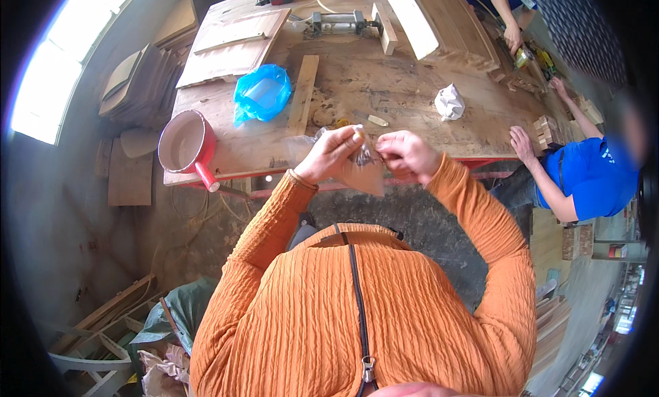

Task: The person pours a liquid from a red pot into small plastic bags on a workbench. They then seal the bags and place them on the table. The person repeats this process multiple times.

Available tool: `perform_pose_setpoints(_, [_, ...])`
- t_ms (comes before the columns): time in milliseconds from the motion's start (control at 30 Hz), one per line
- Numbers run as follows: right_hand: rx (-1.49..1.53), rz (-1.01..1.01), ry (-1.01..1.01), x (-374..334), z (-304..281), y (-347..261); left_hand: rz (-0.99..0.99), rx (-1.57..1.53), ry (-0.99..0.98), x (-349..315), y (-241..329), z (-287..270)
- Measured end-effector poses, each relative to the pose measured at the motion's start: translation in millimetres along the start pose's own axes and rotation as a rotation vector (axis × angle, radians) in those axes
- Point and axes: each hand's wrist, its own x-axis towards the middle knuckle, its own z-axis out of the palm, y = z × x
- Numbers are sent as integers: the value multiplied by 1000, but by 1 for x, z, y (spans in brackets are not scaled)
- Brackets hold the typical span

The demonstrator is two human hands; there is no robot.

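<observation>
Orange sleeves rise from the lower edge, elbows spread wide, both hands meeting just short of the desk (412, 88) front edge. Behind them bare board runs on to 12 o'clock. Red pot (187, 146) overhangs the corner at 9 o'clock; blue bag (261, 93) sits at 11. Left hand (331, 153) pinches the clear plastic bag (364, 170); right hand (405, 152) grips its other side, fingers curled.

Small clear plastic bag (362, 165) held between both hands, blue plastic bag (261, 93) on workbench, crumpled white bag (449, 102) further right
</observation>
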Motion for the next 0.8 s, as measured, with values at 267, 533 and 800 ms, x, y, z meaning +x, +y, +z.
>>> perform_pose_setpoints(267, [-1448, -480, 319, 34, -2, -27, 164, 678, -77, 9, 7, 0])
perform_pose_setpoints(533, [-1138, -774, 486, 14, 12, 34, -16, 63, 152, 3, -13, 1])
perform_pose_setpoints(800, [768, -423, -239, 11, -6, 1, 34, -323, 130, -4, -4, 2])
